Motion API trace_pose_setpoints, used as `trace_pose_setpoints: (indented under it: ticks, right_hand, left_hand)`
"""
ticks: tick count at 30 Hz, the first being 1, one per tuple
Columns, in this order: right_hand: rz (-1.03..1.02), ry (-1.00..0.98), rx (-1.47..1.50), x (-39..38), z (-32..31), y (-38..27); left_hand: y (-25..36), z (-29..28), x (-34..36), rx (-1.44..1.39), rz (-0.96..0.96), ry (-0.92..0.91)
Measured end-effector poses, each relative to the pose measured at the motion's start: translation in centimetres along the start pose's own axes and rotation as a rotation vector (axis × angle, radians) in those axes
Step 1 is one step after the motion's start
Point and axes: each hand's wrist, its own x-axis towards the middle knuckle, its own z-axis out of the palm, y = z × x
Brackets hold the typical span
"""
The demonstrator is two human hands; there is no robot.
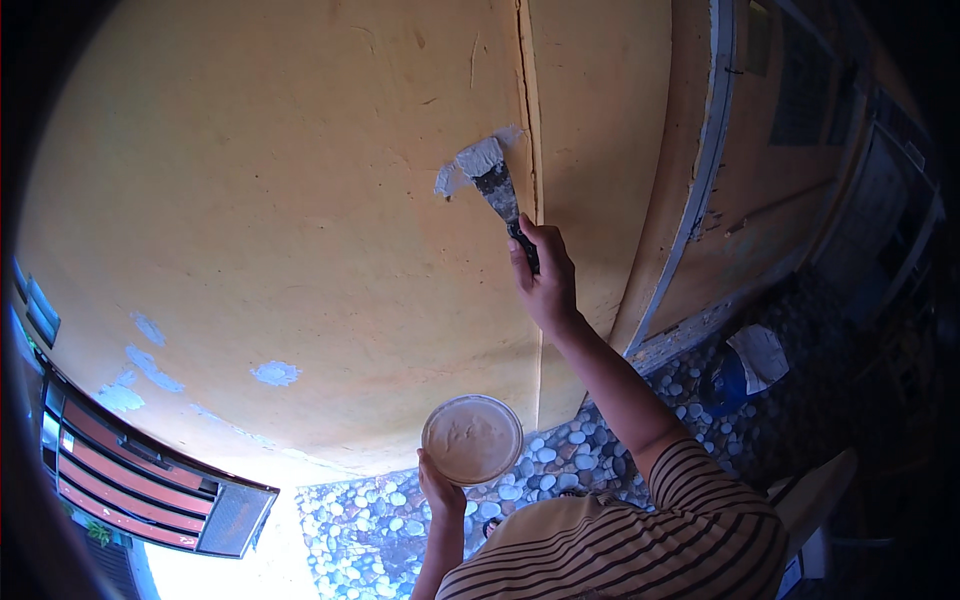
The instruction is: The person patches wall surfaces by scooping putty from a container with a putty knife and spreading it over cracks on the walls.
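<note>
My right hand (545,275) is closed around the dark handle of a putty knife (497,192), raised against an orange-yellow wall (330,200). Whitish-grey putty coats the blade's end, which lies at a smeared patch of filler (448,180) beside a vertical crack or seam. Lower down, my left hand (440,488) grips the left side of a round tub (472,440) of pale putty. The tub's open top faces up, and its putty surface is uneven. My left fingers are partly hidden beneath it.
Several pale filler patches (275,373) mark the wall's lower left. A red slatted gate (130,470) stands at the left. Pebble-patterned flooring (360,530) runs along the wall's foot. At the right are a blue container (722,385) with a pale sheet on it and a white chair (815,500).
</note>
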Motion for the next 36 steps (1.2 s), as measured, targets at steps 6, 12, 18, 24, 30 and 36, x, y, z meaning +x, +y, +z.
trace_pose_setpoints:
  ticks: [6,12,18,24,30,36]
  right_hand:
    - [0.09,-0.034,0.031,-1.7,-0.1,0.9]
    - [0.03,0.05,-0.036,0.6,0.0,1.2]
    - [0.024,0.06,-0.062,0.2,-0.8,1.4]
    - [0.041,0.0,-0.155,-1.0,-1.9,2.4]
    - [0.246,-0.022,0.266,0.3,-3.7,0.1]
    - [0.659,-0.138,0.782,1.9,-3.2,0.6]
  left_hand:
    - [-2.3,-2.6,1.5,0.179,0.171,-0.024]
    - [-2.7,-3.4,1.9,0.165,0.175,-0.016]
    - [-0.2,-0.7,0.9,-0.107,-0.02,0.002]
    - [-1.4,-1.5,1.1,0.221,0.2,-0.04]
    - [-0.5,-0.8,0.6,0.19,0.131,-0.025]
    - [-2.5,-3.1,1.5,0.241,0.165,-0.05]
